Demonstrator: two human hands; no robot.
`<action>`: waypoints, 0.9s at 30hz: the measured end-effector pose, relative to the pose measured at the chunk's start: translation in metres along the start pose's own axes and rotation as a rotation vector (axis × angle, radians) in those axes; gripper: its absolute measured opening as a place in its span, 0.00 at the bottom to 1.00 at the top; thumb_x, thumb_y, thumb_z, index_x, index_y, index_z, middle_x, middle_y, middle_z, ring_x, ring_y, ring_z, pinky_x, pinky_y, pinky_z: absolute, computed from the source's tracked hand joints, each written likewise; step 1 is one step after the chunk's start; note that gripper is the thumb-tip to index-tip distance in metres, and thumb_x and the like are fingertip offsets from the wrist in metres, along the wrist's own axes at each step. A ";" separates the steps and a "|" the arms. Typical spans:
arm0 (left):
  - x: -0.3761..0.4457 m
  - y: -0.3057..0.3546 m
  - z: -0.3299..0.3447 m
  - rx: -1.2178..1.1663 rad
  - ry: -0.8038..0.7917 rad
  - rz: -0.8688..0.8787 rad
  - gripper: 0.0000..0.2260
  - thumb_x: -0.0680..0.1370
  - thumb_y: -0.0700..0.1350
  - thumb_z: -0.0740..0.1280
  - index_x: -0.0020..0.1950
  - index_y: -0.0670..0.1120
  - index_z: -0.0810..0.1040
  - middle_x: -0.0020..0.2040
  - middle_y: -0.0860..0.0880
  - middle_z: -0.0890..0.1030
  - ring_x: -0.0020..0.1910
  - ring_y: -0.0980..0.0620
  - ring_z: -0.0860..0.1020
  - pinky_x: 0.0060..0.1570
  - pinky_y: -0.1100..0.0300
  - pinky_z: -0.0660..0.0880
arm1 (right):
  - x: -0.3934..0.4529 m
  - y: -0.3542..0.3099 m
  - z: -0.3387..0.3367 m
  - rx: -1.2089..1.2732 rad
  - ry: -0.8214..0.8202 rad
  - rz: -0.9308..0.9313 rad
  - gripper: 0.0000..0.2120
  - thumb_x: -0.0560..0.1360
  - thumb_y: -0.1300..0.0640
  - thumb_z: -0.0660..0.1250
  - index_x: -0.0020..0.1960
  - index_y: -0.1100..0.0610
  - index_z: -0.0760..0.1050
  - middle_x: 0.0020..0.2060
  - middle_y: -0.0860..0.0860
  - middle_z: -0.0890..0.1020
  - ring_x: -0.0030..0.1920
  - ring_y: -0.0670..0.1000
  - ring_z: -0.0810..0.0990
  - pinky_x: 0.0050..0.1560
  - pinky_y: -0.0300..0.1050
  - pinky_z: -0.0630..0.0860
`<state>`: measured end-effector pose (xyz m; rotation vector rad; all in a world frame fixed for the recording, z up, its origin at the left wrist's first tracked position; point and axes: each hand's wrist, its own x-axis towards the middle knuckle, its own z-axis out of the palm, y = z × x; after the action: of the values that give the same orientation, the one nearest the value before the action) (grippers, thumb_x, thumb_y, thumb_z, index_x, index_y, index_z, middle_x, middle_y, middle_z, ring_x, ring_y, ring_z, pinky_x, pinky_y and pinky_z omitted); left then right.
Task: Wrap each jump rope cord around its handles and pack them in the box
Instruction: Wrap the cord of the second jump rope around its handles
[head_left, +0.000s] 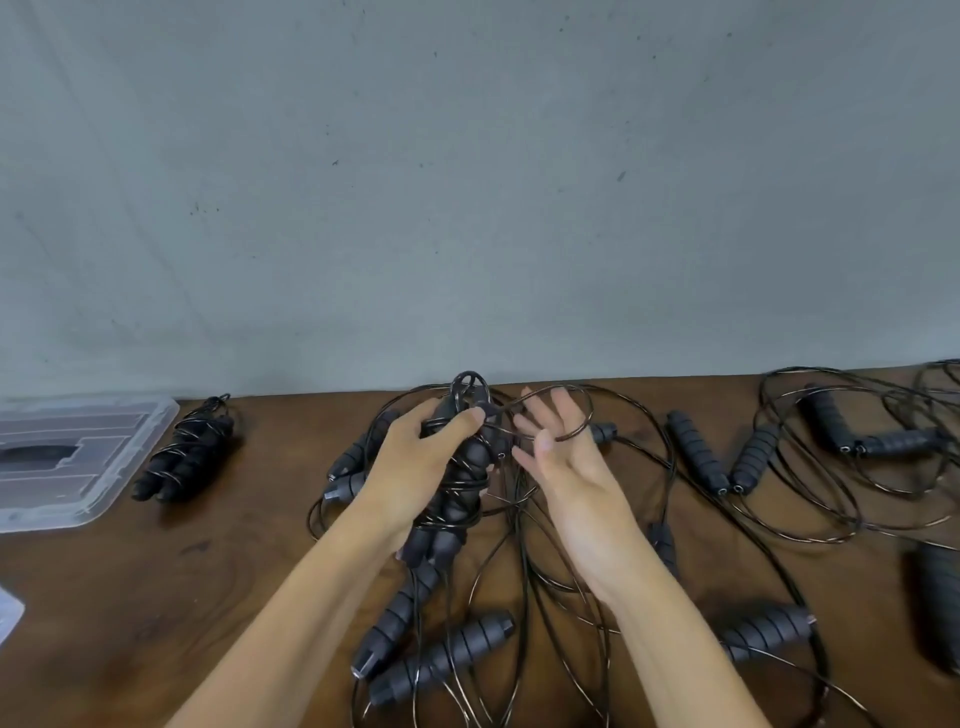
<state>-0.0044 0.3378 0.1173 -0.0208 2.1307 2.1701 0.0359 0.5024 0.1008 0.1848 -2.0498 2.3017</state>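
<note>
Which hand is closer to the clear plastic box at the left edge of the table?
The left hand. It grips the wrapped handles at the table's middle, on the side of the clear plastic box. The right hand is farther right, fingers spread in a cord loop.

Left hand (415, 457) gripping paired handles (457, 499), cord (576, 426) over right hand (566, 467).

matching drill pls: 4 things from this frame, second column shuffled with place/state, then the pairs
1. left hand
2. right hand
3. wrapped jump rope
4. clear plastic box

A. far left table edge
B. lying on the table just right of the box
C. fingers spread, a loop of cord hooked over them
D. grips a pair of handles partly wound with cord

Pairs: 1-D, 2-C, 3-B, 4-A
</note>
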 end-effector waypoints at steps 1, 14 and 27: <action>-0.001 0.003 -0.001 -0.036 -0.033 -0.069 0.07 0.82 0.47 0.72 0.48 0.45 0.84 0.48 0.33 0.85 0.39 0.39 0.83 0.43 0.44 0.84 | 0.001 -0.001 -0.006 -0.085 -0.029 -0.067 0.26 0.83 0.47 0.58 0.80 0.48 0.59 0.74 0.41 0.72 0.74 0.42 0.70 0.77 0.55 0.67; -0.016 -0.004 0.012 -0.165 -0.227 -0.210 0.08 0.82 0.45 0.69 0.45 0.47 0.86 0.44 0.35 0.83 0.42 0.37 0.84 0.41 0.47 0.84 | 0.009 0.010 -0.017 0.662 0.034 -0.001 0.24 0.63 0.48 0.84 0.53 0.59 0.85 0.50 0.57 0.85 0.57 0.55 0.84 0.60 0.45 0.80; -0.018 -0.033 0.023 0.032 -0.104 -0.005 0.13 0.81 0.51 0.72 0.54 0.41 0.82 0.54 0.35 0.84 0.51 0.39 0.85 0.57 0.45 0.80 | 0.000 -0.002 -0.018 0.178 0.389 -0.052 0.09 0.73 0.64 0.74 0.53 0.60 0.85 0.41 0.55 0.87 0.44 0.45 0.86 0.52 0.36 0.80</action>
<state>0.0176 0.3602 0.0860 0.0866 2.1056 2.0852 0.0353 0.5208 0.1011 -0.1879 -1.6371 2.2680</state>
